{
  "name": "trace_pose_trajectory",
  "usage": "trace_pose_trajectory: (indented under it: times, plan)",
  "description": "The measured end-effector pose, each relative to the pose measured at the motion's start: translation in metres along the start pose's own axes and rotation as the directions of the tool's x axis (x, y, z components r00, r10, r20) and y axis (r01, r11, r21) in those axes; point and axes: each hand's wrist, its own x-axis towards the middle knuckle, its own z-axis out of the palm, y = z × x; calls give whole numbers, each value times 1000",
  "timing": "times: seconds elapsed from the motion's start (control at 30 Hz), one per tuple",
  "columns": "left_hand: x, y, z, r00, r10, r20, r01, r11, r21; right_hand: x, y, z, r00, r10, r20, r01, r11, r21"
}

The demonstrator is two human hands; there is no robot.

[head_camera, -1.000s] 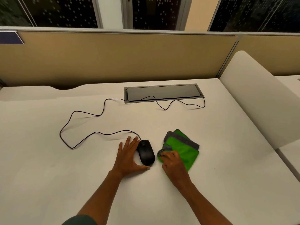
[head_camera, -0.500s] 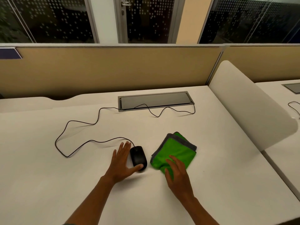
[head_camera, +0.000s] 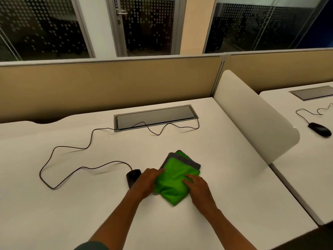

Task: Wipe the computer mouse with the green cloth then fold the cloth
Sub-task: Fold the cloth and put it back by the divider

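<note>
The green cloth [head_camera: 173, 179] lies just below the middle of the frame, a folded stack with grey edging showing at its upper right, its long axis running from lower left up to upper right. My left hand [head_camera: 146, 183] presses on its left edge and my right hand [head_camera: 197, 184] on its right side, so the cloth sits between them, both touching it. My fingers [head_camera: 189, 177] lie flat and close together on the fabric, pinching nothing that I can see. The computer mouse [head_camera: 133, 176] is just left of my left hand, partly hidden behind it, its cord looping off toward the left of the frame.

I judge I am in the folding stage. The near corner of the cloth points toward me, equally close to both hands. The white tabletop [head_camera: 234, 195] is bare to the right and below the cloth, so there is room for turning it over; the mouse crowds the left side.
</note>
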Motion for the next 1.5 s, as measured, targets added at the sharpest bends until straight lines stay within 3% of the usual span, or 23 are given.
trace_pose_trajectory:
  times: [0.2,0.43,0.57,0.73,0.9,1.03,1.17,1.23,1.33,1.4,1.5]
  plan:
    - [21,6,12,997,-73,-26,70,992,-106,11,12,0,998,-59,-33,59,998,-17]
    - [32,9,8,973,-228,-45,214,955,-205,23,25,-8,994,-99,-53,104,988,117]
    - [33,15,5,968,-216,-129,173,944,-281,34,30,-20,1000,23,-3,-21,953,302]
    - [39,31,-7,970,-183,-160,112,921,-373,56,28,-53,989,144,38,-139,800,583]
    - [48,42,-28,961,-214,-173,122,895,-430,78,41,-74,933,274,233,-354,594,722]
    - [52,61,-41,970,-243,7,179,691,-700,88,52,-83,882,278,379,-464,378,801]
    - [59,67,-33,951,-288,109,268,600,-753,86,58,-79,768,279,576,-636,240,733]
    - [63,63,-21,924,-356,141,338,585,-737,80,63,-73,707,308,637,-706,260,659]
    - [67,60,2,874,-452,179,439,577,-689,71,69,-60,632,426,647,-774,390,500]
    - [68,59,14,850,-501,161,481,613,-627,70,71,-54,653,513,556,-753,515,409]
    - [72,59,23,838,-537,92,479,646,-595,74,71,-51,724,518,456,-680,648,344]
